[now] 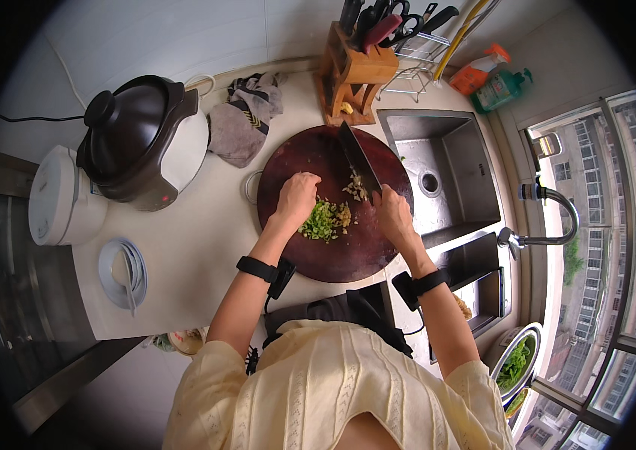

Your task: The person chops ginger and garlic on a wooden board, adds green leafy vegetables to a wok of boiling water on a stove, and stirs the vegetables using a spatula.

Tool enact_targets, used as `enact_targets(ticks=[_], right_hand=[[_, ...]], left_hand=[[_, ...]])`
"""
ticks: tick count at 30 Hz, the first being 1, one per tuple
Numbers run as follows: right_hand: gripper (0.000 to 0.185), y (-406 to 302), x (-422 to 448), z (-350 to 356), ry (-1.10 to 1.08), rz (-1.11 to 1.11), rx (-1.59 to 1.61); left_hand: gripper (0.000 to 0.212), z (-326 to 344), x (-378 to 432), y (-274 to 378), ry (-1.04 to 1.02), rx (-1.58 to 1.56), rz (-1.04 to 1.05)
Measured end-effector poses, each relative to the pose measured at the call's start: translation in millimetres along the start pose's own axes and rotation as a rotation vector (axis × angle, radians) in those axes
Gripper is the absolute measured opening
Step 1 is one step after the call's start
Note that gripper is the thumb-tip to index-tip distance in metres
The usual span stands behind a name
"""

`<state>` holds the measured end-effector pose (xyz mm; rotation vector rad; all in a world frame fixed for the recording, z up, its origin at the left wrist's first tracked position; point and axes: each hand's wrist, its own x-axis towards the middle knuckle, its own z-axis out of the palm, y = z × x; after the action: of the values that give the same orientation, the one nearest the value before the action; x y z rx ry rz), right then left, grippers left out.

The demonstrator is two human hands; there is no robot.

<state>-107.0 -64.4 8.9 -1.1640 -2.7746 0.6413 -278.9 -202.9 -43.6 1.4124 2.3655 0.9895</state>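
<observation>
A round dark-red chopping board (pixel 301 152) lies on the counter in front of me. My right hand (pixel 394 216) grips a dark-bladed cleaver (pixel 358 154), its blade pointing away from me over the board's right half. Pale minced bits, possibly garlic (pixel 356 187), lie along the blade's left side, some seemingly stuck to it. Over the left half of the board, my left hand (pixel 297 199) has its fingers curled in, with nothing visible in them. Just below its fingertips sits a pile of chopped green vegetable (pixel 321 222), touching a small heap of yellowish mince (pixel 343 215).
Behind the board stands a wooden knife block (pixel 363 67); a grey cloth (pixel 239 129) lies left of it. A dark-lidded cooker (pixel 138 140) and stacked dishes (pixel 112 275) are on the left. The steel sink (pixel 447 169) and faucet (pixel 554 239) are on the right.
</observation>
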Motion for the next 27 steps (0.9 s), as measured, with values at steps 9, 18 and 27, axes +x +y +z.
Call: enact_targets(ticks=[9,18,27], right_hand=[[0.020,-7.3,-5.2,8.1,0.067,0.013,0.064],[0.025,-21.0,-12.8,30.0,0.065,0.144,0.208],[0.026,-19.6,-2.6,28.0,0.030,0.140,0.206]], left_hand=[[0.021,-0.6,-0.4,1.9,-0.022,-0.015,-0.024],[0.020,-2.8,-0.7,5.4,-0.031,-0.014,-0.030],[0.023,-4.5,0.6,7.3,-0.045,0.005,-0.024]])
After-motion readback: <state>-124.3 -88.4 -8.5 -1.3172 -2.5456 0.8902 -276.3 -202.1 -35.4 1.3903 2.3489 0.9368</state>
